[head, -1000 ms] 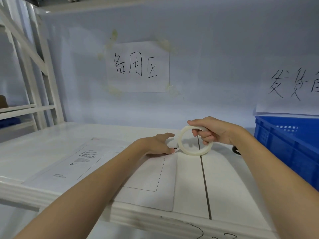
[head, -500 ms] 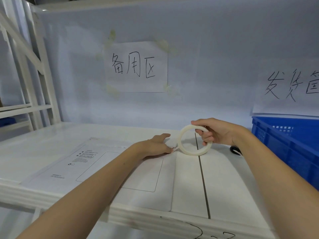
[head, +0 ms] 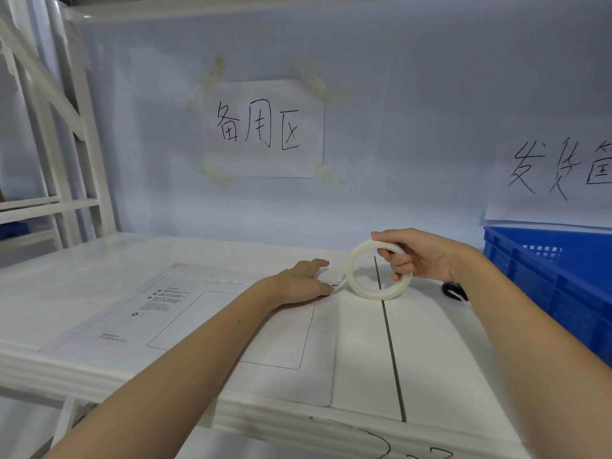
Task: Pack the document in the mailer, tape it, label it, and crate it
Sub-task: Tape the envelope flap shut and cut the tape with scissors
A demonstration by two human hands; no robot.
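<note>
Two hands at work on the white worktop [head: 430,342]. Your left hand [head: 299,283] lies flat on the far right corner of the mailer [head: 212,326], fingers straight and pressing down on its top edge. The mailer lies flat, print side up, reaching from the worktop's near edge back toward 12 o'clock. Your right hand [head: 420,256] grips the tape roll [head: 377,270] just at 3 o'clock of the left hand: thumb over the top of the ring, fingers curled through its hole. The roll stands on edge, its lower rim at or just over the worktop seam; contact cannot be confirmed. A short strip runs from the roll toward your left fingertips. Scissors [head: 455,290], black-handled, lie behind your right wrist, partly hidden. Blue crate [head: 546,276] stands at 3 o'clock, well apart from the mailer. Two handwritten paper signs [head: 265,127] are stuck on the back wall at 12 o'clock.
</note>
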